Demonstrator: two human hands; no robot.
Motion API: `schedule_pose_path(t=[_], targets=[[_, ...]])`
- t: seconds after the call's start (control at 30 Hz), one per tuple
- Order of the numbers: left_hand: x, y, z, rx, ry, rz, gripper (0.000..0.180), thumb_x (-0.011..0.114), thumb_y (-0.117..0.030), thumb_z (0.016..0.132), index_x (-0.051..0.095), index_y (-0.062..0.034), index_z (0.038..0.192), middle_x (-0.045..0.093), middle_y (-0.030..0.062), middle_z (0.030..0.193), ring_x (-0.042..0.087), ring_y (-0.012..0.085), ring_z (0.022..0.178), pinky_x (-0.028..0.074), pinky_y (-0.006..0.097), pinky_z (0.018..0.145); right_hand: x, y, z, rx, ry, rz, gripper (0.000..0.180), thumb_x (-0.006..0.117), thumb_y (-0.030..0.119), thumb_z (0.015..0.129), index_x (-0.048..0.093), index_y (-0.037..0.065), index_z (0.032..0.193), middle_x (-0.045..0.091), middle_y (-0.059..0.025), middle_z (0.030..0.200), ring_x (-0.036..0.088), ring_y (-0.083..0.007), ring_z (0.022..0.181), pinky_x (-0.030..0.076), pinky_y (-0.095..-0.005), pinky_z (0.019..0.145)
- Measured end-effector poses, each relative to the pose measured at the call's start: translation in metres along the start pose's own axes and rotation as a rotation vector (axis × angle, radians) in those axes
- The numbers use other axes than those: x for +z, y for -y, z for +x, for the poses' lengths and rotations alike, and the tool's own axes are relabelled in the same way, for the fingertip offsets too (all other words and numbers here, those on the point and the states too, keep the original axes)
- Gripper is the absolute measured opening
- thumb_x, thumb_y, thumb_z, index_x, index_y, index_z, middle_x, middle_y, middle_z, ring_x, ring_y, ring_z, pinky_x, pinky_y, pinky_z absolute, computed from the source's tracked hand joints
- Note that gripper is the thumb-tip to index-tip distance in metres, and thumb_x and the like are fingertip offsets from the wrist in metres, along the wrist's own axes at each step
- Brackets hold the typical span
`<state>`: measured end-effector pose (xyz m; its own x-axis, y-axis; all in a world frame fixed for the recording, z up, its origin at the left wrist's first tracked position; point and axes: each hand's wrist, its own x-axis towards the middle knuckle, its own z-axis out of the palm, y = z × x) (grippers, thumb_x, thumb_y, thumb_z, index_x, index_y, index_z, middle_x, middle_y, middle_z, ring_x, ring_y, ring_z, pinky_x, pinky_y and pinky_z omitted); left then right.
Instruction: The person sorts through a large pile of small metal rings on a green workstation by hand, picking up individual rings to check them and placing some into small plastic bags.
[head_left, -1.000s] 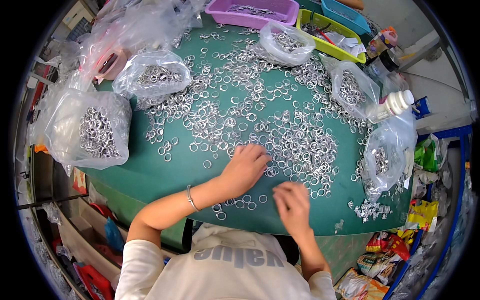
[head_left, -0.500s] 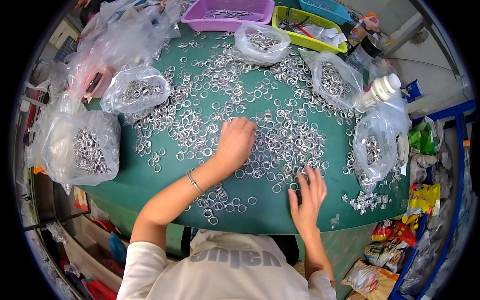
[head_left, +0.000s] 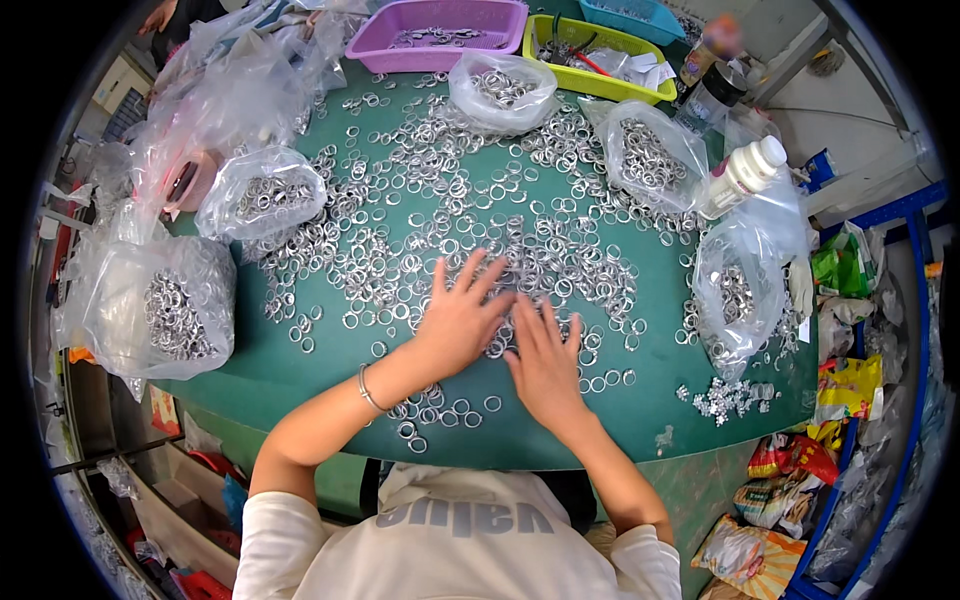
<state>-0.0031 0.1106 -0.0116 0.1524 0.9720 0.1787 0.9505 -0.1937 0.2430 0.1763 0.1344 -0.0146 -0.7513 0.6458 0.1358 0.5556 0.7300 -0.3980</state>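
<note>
Loose silver rings [head_left: 595, 262] lie scattered and heaped over a dark green tabletop [head_left: 320, 390]. My left hand [head_left: 458, 318], with a bracelet on its wrist, rests over the near side of the central heap, fingers spread. Close beside it, my right hand [head_left: 545, 368] lies palm down with its fingers apart, touching rings at the heap's near edge. Neither hand visibly grips a ring; what lies under the palms is hidden. A smaller group of rings [head_left: 430, 408] sits nearer me, below my left wrist.
Clear plastic bags of rings stand left [head_left: 185, 315], far [head_left: 500, 90] and right [head_left: 740, 300]. Purple [head_left: 440, 60] and yellow-green [head_left: 600, 85] baskets line the back. A white bottle [head_left: 745, 175] stands at the right, and small shiny pieces [head_left: 728, 400] lie near the right front edge.
My right hand has moved left and slightly away from me, next to my left hand. My left hand's bunched fingers have spread out. Rings near the centre have been pushed about.
</note>
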Motion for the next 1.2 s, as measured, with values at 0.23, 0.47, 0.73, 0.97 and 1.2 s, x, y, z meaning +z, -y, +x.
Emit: schedule_pose_path(t=[0.23, 0.47, 0.73, 0.97, 1.2], targets=[[-0.016, 0.020, -0.013, -0.165, -0.081, -0.017, 0.035, 0.064, -0.007, 0.083, 0.062, -0.0109, 0.117, 0.036, 0.0167, 0.145, 0.029, 0.0410, 0.137, 0.024, 0.066, 0.105, -0.033, -0.007, -0.007, -0.096, -0.083, 0.227, 0.024, 0.065, 0.010, 0.082, 0.063, 0.005, 0.106, 0.057, -0.0103, 0.120, 0.049, -0.0293, 0.116, 0.034, -0.0511, 0.096], [-0.008, -0.032, 0.029, 0.166, -0.058, -0.175, 0.044, 0.064, -0.009, 0.083, 0.054, -0.0045, 0.126, 0.040, 0.0157, 0.143, 0.033, 0.0374, 0.136, 0.026, 0.061, 0.108, -0.047, -0.075, -0.008, 0.420, -0.482, -0.094, 0.015, 0.067, 0.010, 0.081, 0.061, 0.004, 0.093, 0.057, -0.0093, 0.097, 0.051, -0.0288, 0.092, 0.037, -0.0406, 0.080], [0.004, -0.018, 0.023, 0.306, 0.100, -0.038, 0.044, 0.059, -0.006, 0.079, 0.056, 0.0005, 0.122, 0.042, 0.0174, 0.142, 0.036, 0.0335, 0.135, 0.029, 0.054, 0.109, -0.049, -0.068, -0.012, 0.215, -0.325, 0.037, 0.010, 0.069, 0.006, 0.077, 0.063, 0.005, 0.086, 0.058, -0.0091, 0.099, 0.052, -0.0289, 0.095, 0.039, -0.0393, 0.080], [-0.009, -0.005, -0.002, 0.111, -0.133, -0.294, 0.031, 0.063, 0.004, 0.075, 0.062, -0.0043, 0.105, 0.057, 0.0098, 0.109, 0.054, 0.0279, 0.108, 0.037, 0.045, 0.097, -0.054, -0.072, 0.025, 0.182, -0.362, 0.104, 0.024, 0.067, 0.008, 0.082, 0.064, 0.005, 0.105, 0.056, -0.0111, 0.117, 0.049, -0.0306, 0.111, 0.038, -0.0437, 0.091], [-0.013, -0.002, -0.003, -0.088, -0.209, -0.304, 0.023, 0.072, -0.007, 0.077, 0.062, -0.0081, 0.097, 0.058, 0.0049, 0.096, 0.054, 0.0249, 0.093, 0.036, 0.038, 0.078, -0.039, -0.056, 0.012, 0.056, -0.035, -0.043, 0.034, 0.066, 0.015, 0.086, 0.061, 0.007, 0.118, 0.042, -0.0115, 0.141, 0.032, -0.0338, 0.137, 0.024, -0.0580, 0.107]])
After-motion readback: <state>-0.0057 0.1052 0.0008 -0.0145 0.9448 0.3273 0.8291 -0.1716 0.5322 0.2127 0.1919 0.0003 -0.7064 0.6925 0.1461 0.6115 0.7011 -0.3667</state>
